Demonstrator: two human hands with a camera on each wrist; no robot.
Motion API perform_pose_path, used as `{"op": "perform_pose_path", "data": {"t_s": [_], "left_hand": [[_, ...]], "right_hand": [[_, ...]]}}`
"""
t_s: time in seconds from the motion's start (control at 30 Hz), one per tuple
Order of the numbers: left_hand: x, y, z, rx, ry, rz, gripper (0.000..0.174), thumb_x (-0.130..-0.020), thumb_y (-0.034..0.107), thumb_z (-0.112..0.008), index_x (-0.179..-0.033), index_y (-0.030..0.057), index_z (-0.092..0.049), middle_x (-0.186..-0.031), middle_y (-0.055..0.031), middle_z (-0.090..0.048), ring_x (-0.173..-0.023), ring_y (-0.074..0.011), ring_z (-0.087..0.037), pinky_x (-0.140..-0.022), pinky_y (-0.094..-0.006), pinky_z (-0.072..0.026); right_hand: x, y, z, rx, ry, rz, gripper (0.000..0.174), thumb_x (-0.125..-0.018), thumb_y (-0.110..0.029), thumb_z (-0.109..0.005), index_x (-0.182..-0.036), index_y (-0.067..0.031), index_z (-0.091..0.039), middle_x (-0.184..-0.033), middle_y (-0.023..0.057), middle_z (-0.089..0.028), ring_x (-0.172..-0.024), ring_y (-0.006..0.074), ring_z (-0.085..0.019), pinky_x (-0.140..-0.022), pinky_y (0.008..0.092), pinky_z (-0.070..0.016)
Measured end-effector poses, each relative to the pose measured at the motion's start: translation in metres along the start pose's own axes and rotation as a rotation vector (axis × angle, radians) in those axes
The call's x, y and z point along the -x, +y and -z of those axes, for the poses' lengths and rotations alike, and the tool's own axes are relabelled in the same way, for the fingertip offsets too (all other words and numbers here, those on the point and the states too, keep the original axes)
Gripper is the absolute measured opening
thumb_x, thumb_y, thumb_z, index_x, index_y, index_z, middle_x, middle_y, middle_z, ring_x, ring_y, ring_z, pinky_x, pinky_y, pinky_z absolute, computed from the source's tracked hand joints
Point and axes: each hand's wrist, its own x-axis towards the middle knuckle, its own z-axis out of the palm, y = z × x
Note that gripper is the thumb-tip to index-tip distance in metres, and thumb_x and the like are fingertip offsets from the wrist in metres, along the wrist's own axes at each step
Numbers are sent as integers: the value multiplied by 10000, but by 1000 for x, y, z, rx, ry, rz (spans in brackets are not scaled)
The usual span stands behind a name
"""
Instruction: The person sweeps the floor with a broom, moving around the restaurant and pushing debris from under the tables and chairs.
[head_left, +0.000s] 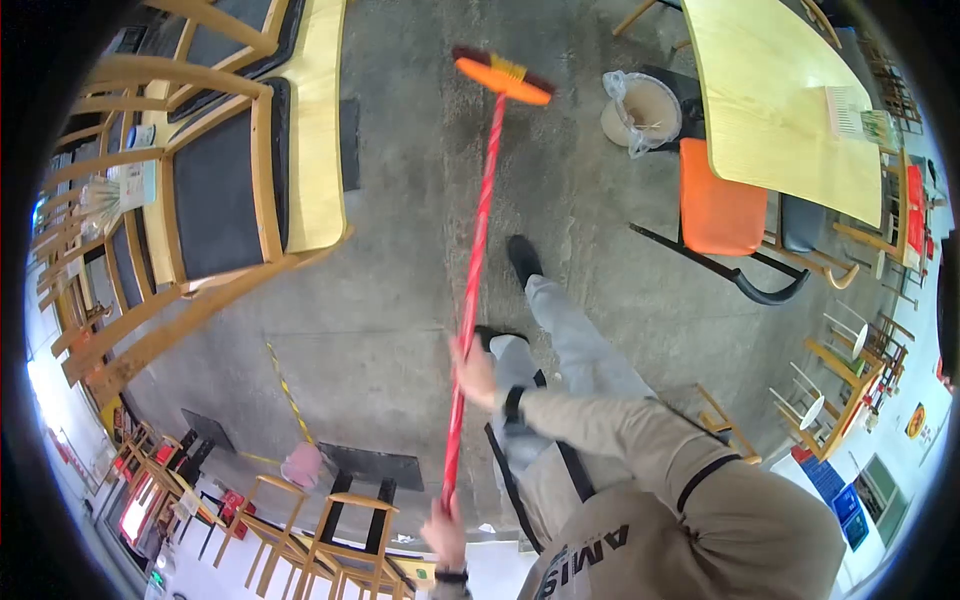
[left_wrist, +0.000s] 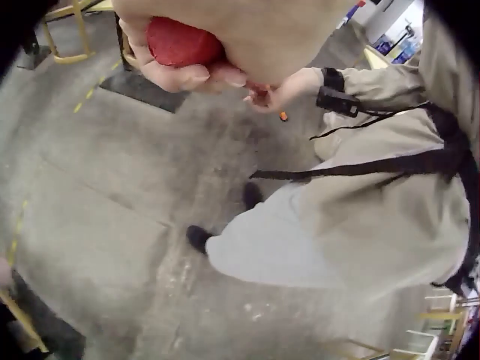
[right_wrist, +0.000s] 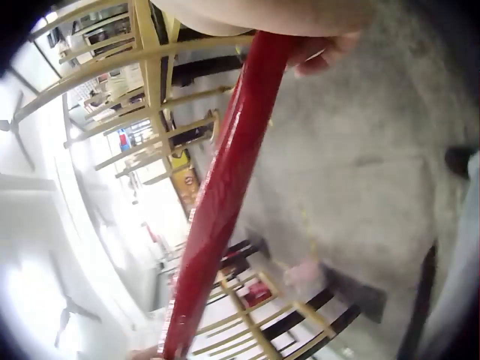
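A broom with a long red handle [head_left: 480, 240] reaches across the head view, and its orange head [head_left: 503, 78] with dark and yellow bristles lies on the grey floor at the top. My right hand [head_left: 476, 374] grips the handle partway along; in the right wrist view the red shaft [right_wrist: 225, 187] runs down from under that hand. Close to the handle's upper end, my left hand [head_left: 443, 532] curls round it. The rounded red end [left_wrist: 182, 43] sticks out of the left fist in the left wrist view.
A bin [head_left: 640, 112] with a plastic liner stands right of the broom head. Beyond it are a yellow table [head_left: 780, 90] and an orange-seated chair [head_left: 718, 195]. Wooden chairs and another table [head_left: 315, 170] line the left. A pink object [head_left: 302, 465] sits on the floor at lower left.
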Motion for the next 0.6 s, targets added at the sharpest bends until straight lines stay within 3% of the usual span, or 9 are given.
{"op": "perform_pose_path", "data": {"t_s": [0.07, 0.13, 0.2, 0.27, 0.33, 0.4, 0.47, 0.53, 0.6], "left_hand": [[-49, 58, -6, 98, -9, -71, 385, -907, 439, -514, -790, 80, -588, -547, -192, -577, -515, -381, -602, -438, -460, -473], [-80, 107, -6, 146, 17, -143, 395, -917, 438, -496, -796, 74, -593, -555, -199, -581, -523, -383, -605, -447, -454, -481], [-95, 139, 1, 169, 39, -163, 402, -921, 440, -487, -800, 73, -597, -559, -202, -583, -525, -382, -607, -451, -451, -483], [-96, 143, -7, 135, 115, -260, 438, -922, 455, -476, -763, 68, -604, -561, -210, -585, -526, -379, -610, -463, -446, -491], [-77, 107, -22, 125, 122, -230, 458, -921, 462, -471, -734, 65, -602, -557, -210, -584, -523, -378, -610, -465, -445, -494], [-52, 61, -36, 113, 140, -220, 480, -921, 469, -466, -705, 62, -600, -553, -210, -584, -520, -377, -610, -467, -443, -497], [-6, 3, -50, 11, 102, -141, 493, -916, 473, -471, -674, 62, -594, -555, -202, -588, -527, -376, -612, -468, -437, -499], [45, -62, -66, 64, -14, -6, 491, -920, 451, -475, -694, 32, -592, -610, -243, -591, -614, -418, -611, -538, -497, -486], [106, -124, -79, 61, -22, 91, 500, -913, 461, -481, -671, 36, -582, -599, -237, -587, -581, -419, -598, -524, -498, -477]], "right_hand": [[-61, 8, 26, 144, 149, 43, 530, -955, -506, -283, -1119, -18, -411, -876, 305, -612, -840, 488, -583, -707, 557, -453], [-97, -21, 60, 214, 298, 79, 568, -950, -526, -271, -1087, -4, -449, -886, 315, -609, -859, 480, -588, -762, 536, -459], [-151, -2, 81, 335, 304, 104, 596, -952, -518, -269, -1048, 27, -488, -927, 316, -607, -907, 470, -586, -810, 510, -459], [-189, 34, 84, 305, 159, 31, 624, -955, -508, -264, -1038, 61, -505, -980, 325, -596, -962, 457, -577, -843, 492, -454], [-148, 49, 57, 350, 180, 37, 629, -957, -494, -264, -1068, 79, -497, -1014, 336, -582, -1004, 460, -560, -865, 481, -449], [-113, 88, 17, 290, 304, 197, 611, -960, -474, -277, -1067, 88, -492, -1008, 339, -582, -1007, 466, -552, -861, 476, -453], [-54, 132, -25, 319, 224, 108, 570, -968, -430, -283, -1061, 90, -496, -1013, 335, -577, -1005, 464, -546, -840, 477, -454], [34, 157, -67, 296, 145, 66, 532, -976, -392, -285, -1051, 87, -503, -1001, 334, -573, -980, 460, -551, -805, 490, -448], [90, 231, -114, 346, 137, 131, 514, -980, -376, -288, -1035, 83, -513, -977, 337, -572, -950, 465, -555, -772, 500, -442]]}}
